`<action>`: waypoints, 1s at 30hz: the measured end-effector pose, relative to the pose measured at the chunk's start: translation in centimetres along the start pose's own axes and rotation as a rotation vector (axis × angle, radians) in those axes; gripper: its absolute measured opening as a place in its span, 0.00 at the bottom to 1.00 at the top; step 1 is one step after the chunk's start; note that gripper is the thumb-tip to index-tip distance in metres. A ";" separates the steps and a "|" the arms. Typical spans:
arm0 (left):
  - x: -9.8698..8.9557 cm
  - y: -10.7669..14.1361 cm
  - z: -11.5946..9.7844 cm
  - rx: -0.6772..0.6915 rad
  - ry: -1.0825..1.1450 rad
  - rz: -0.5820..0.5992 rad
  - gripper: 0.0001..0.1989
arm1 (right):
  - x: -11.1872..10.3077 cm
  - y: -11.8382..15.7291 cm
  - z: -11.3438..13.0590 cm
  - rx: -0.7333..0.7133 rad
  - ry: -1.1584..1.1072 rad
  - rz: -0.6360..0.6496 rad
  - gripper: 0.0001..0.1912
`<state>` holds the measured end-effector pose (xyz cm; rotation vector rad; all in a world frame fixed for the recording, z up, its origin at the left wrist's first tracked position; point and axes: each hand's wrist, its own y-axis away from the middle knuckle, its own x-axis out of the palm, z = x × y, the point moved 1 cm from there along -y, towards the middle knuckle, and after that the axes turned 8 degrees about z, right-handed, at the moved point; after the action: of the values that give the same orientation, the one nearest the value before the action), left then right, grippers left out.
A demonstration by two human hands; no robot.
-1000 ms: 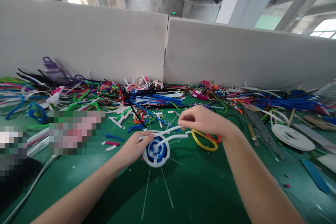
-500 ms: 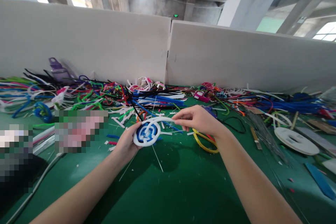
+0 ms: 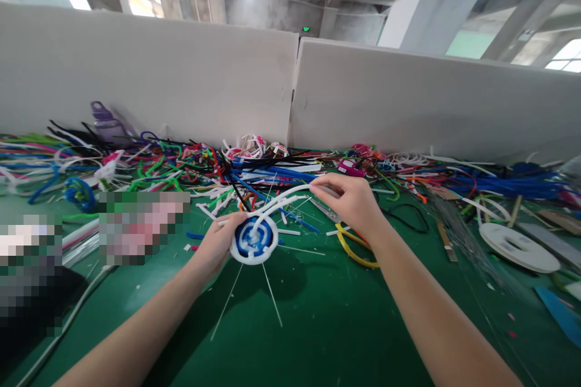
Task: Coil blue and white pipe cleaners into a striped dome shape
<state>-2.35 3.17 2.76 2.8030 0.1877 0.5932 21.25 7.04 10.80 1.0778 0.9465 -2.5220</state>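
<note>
My left hand [image 3: 223, 240] grips the left edge of a round blue-and-white coil [image 3: 255, 257] that looks made of fuzzy pipe cleaners, with thin stiff strands sticking out from it. A white pipe cleaner [image 3: 284, 196] runs from the coil up to the right, its end pinched in the fingertips of my right hand [image 3: 347, 198]. A second white strand rises from the coil's middle just below it. Close under my right hand lie scissors [image 3: 356, 240] with yellow handles, partly hidden by the wrist; their blades point to the upper left.
Heaps of coloured pipe cleaners [image 3: 276, 172] line the back of the green table [image 3: 318, 338], against a white partition [image 3: 158, 72]. A purple bottle [image 3: 109, 127] stands back left. To the right are a white spool [image 3: 517, 248] and clear thin strands.
My right hand has moved slightly up and right, drawing the white pipe cleaner out longer and straighter. The coil has tipped to face me more and sits a little lower.
</note>
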 end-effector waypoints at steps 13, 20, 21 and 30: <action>-0.2 0.2 0.0 0.018 -0.108 0.101 0.07 | -0.8 0.1 0.9 -0.073 0.075 0.001 0.09; -0.5 0.0 0.8 0.006 -0.194 0.211 0.10 | -3.2 0.8 1.3 -0.065 -0.015 0.259 0.09; -0.5 -0.1 0.9 -0.005 -0.181 0.200 0.09 | -3.4 0.9 1.5 -0.056 -0.017 0.303 0.09; 0.5 -0.3 0.4 -0.084 0.123 0.012 0.07 | -2.0 1.1 3.4 -0.085 -0.052 0.600 0.10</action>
<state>-1.73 3.46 2.51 2.6909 0.1661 0.7592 21.24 3.89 13.50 1.0666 0.5917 -1.9894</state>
